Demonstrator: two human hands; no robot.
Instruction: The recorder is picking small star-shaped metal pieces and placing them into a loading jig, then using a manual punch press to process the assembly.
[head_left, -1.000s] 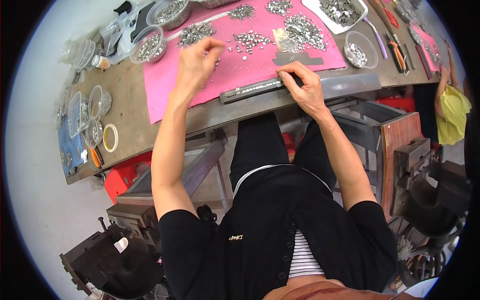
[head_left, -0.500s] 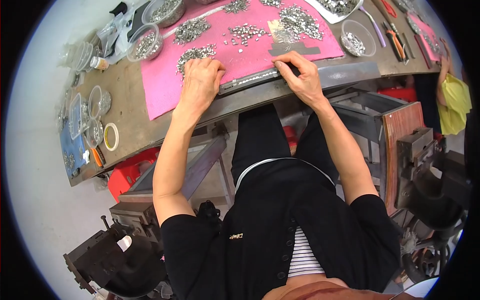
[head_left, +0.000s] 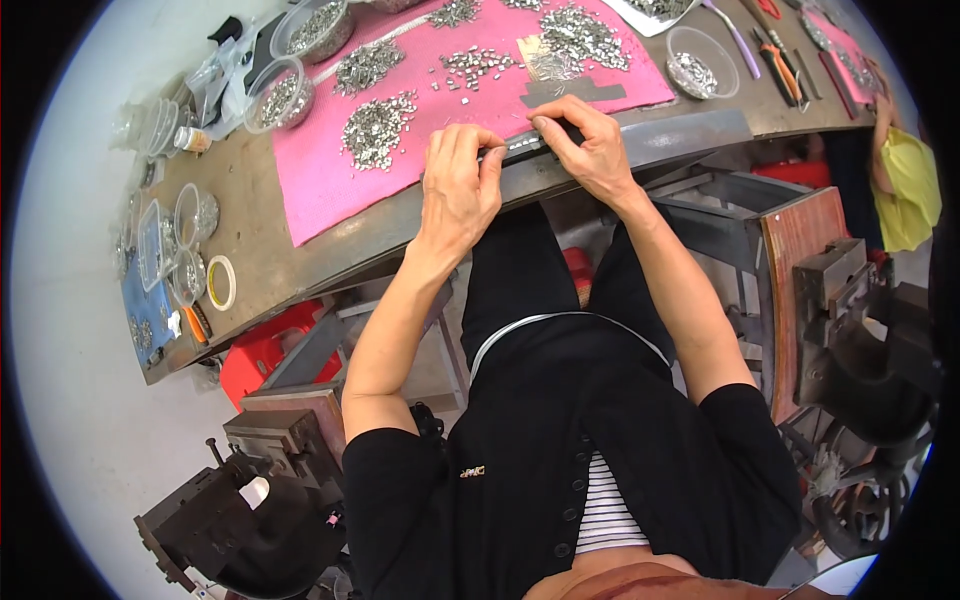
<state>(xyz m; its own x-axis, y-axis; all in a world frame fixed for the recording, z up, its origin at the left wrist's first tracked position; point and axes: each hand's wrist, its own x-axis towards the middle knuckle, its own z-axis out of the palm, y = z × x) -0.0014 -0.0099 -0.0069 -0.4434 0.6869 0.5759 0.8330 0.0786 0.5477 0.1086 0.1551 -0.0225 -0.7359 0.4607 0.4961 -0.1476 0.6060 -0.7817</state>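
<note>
A dark narrow bar with a row of small shiny metal pieces (head_left: pixel 523 144) lies along the front edge of the bench, mostly covered by my hands. My left hand (head_left: pixel 462 190) is over its left part, thumb and fingertips drawn together; what they pinch is hidden. At the bar's right part my right hand (head_left: pixel 588 150) has its thumb and forefinger closed, and I cannot make out what is between them. Left of my left hand, a pile of small metal pieces (head_left: pixel 376 132) rests on the pink mat (head_left: pixel 310 190). Just beyond my right hand lies a flat grey strip (head_left: pixel 590 94).
More metal piles (head_left: pixel 585 40) cover the mat's far side. Clear tubs (head_left: pixel 280 97) stand at left, another tub (head_left: pixel 703 64) at right near orange-handled pliers (head_left: pixel 782 70). A tape roll (head_left: pixel 221 282) lies at left. Another person's yellow garment (head_left: pixel 908 200) shows far right.
My left hand has moved right, from beside the near pile to the bar, and now covers its left part. My right hand stays at the bar's right part. The whole view has shifted slightly.
</note>
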